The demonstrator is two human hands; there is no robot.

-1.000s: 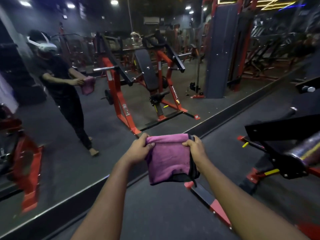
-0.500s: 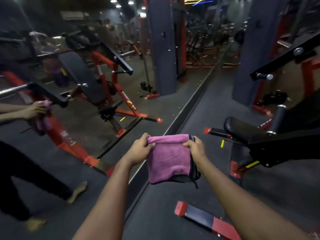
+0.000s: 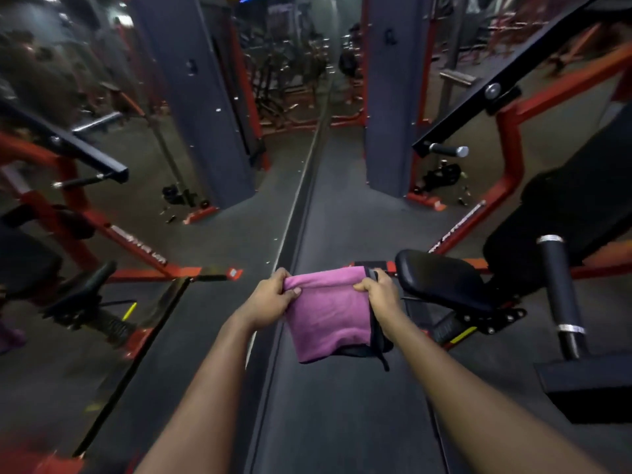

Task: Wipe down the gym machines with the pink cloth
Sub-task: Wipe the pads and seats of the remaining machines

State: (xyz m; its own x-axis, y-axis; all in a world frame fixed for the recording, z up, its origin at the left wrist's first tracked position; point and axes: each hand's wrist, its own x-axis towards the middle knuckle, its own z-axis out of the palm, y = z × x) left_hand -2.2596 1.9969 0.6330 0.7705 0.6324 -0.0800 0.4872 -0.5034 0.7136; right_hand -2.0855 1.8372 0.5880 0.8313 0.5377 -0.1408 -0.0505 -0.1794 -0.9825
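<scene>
Grips the top corners of a folded pink terry cloth (image 3: 328,316), black-edged, with curled fingers (image 3: 292,293) of left hand (image 3: 273,299) and right hand (image 3: 379,295). Holds it stretched between both, hanging over the dark rubber floor (image 3: 342,412). Hangs near, just left of, the black padded seat (image 3: 441,282) of a red-framed gym machine (image 3: 509,159).

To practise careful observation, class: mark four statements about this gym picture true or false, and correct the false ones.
1. The left hand and right hand both grip the pink cloth by its top edge. True.
2. The cloth lies spread flat on the black seat pad. False: it hangs from the hands, in the air.
3. The seat pad is to the right of the cloth. True.
4. The cloth is pink all over. False: black trim shows along its right and bottom edges.
</scene>
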